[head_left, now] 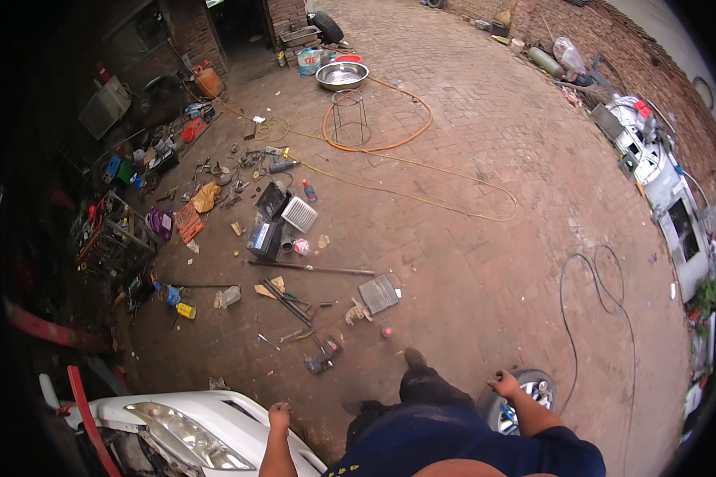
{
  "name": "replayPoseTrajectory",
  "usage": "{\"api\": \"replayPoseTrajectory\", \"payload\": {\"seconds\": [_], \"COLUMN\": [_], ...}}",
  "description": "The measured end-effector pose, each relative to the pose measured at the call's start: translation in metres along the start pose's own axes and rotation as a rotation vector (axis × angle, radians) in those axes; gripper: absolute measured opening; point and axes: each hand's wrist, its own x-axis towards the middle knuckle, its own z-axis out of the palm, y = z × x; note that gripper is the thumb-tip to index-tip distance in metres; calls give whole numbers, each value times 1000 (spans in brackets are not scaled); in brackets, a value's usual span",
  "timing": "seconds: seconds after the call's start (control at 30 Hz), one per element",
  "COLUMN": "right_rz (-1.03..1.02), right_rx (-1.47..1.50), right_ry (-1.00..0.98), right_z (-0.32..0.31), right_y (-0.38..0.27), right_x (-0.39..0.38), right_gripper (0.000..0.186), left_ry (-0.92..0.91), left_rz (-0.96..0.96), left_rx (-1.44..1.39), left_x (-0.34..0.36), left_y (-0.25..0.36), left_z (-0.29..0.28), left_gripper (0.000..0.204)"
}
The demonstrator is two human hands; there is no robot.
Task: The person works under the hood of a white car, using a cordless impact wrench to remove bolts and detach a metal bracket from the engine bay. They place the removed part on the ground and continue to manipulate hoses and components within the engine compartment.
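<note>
My left hand [279,415] hangs beside the white car bumper [239,415], its fingers curled in, with nothing visible in it. The clear headlight [184,436] sits in the car's front end, to the left of that hand. My right hand [502,384] is over the near edge of a wheel with a tyre [542,383] and silver rim, lying on the ground at my right. Its fingers are loosely bent and partly apart, and I see nothing in them. Whether it touches the tyre, I cannot tell. A cordless power tool [324,356] lies on the bricks ahead.
Ahead lie a flat grey case [379,294], a long metal bar [310,268], a car battery [264,237] and scattered tools. A black hose [563,318] loops at the right. Farther off, a metal basin [342,75] rests on a wire stand; an orange hose [422,131] curves beside it.
</note>
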Motion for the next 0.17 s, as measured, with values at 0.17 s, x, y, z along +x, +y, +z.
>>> {"api": "replayPoseTrajectory", "payload": {"seconds": [0.17], "right_rz": [-97], "right_rx": [-415], "right_ry": [-246], "right_z": [12], "right_y": [50], "right_x": [120], "right_gripper": [76], "left_ry": [23], "left_rz": [28], "left_rx": [49], "left_x": [-21], "left_y": [47], "left_z": [29], "left_gripper": [22]}}
